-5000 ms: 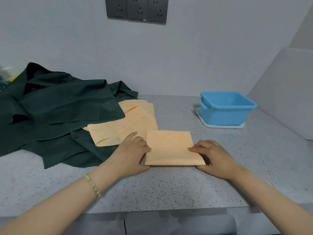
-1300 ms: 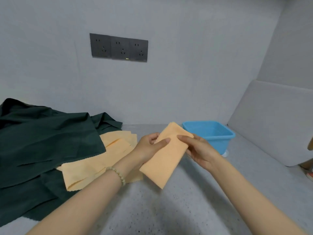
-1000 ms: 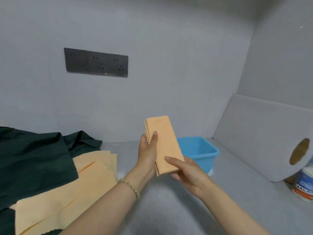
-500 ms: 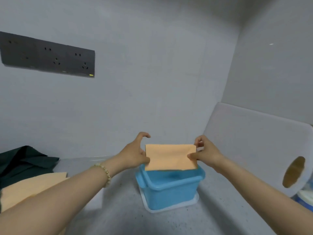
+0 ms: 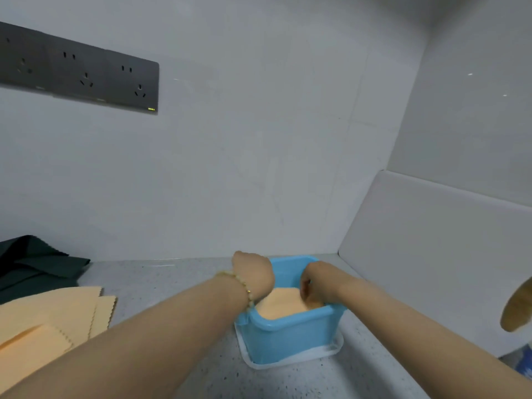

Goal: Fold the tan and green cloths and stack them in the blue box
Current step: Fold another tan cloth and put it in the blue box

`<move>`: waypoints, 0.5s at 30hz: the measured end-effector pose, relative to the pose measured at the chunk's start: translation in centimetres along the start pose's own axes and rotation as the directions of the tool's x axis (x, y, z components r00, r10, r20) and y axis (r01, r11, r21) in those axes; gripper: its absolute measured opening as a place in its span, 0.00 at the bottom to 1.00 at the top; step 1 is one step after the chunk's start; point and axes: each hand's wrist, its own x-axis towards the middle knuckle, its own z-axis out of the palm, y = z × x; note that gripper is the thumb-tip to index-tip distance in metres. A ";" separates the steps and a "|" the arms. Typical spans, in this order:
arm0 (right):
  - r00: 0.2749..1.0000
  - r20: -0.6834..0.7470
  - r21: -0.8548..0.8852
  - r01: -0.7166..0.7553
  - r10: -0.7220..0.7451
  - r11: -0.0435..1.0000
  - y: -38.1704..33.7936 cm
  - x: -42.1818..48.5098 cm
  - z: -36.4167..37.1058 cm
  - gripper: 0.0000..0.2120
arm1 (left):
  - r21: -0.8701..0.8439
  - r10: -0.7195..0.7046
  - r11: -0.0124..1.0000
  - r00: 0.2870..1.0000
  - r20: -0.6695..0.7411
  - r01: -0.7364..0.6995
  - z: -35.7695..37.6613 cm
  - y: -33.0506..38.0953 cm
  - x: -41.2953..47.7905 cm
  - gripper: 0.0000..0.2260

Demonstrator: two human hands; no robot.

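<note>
The blue box point(image 5: 290, 338) stands on the grey counter, right of centre. A folded tan cloth point(image 5: 283, 303) sits in its opening, near rim height and slightly tilted. My left hand point(image 5: 254, 273) reaches down at the cloth's left edge, and its fingers are mostly hidden behind the hand's back. My right hand point(image 5: 319, 283) holds the cloth's right edge with curled fingers. Unfolded tan cloths point(image 5: 49, 318) lie at the left. The dark green cloth point(image 5: 34, 263) is heaped behind them.
The box sits on a white lid point(image 5: 316, 354). A white board point(image 5: 431, 249) leans against the right wall, and a paper roll point(image 5: 518, 306) shows at the right edge. Dark wall sockets point(image 5: 80, 73) are at upper left.
Both hands lifted the folded tan cloth from the counter, carried it right over the blue box, and have now lowered it into the box's opening.
</note>
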 end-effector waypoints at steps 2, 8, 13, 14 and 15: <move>0.999 0.032 -0.048 -0.033 0.034 0.998 -0.4 0.5 0.7 0.11 | 0.108 -0.003 0.994 1.000 0.020 0.001 0.4 1.4 0.2 0.14; 0.999 -0.023 -0.121 -0.051 0.048 0.991 -1.1 -0.5 -0.6 0.16 | 0.219 0.113 0.970 0.993 -0.021 -0.106 1.8 1.9 0.6 0.15; 0.975 0.204 -0.066 -0.076 0.088 0.995 -1.8 -1.3 -1.6 0.20 | 0.005 0.159 0.984 0.900 0.405 -0.176 2.5 1.6 0.9 0.20; 0.949 0.291 -0.096 -0.100 0.124 0.990 -2.0 -1.4 -1.3 0.21 | 0.006 0.136 0.988 0.903 0.408 -0.151 2.3 1.6 0.7 0.19; 0.929 0.336 -0.120 -0.123 0.157 0.985 -2.1 -1.4 -1.0 0.22 | 0.011 0.123 0.990 0.914 0.387 -0.138 2.2 1.6 0.6 0.19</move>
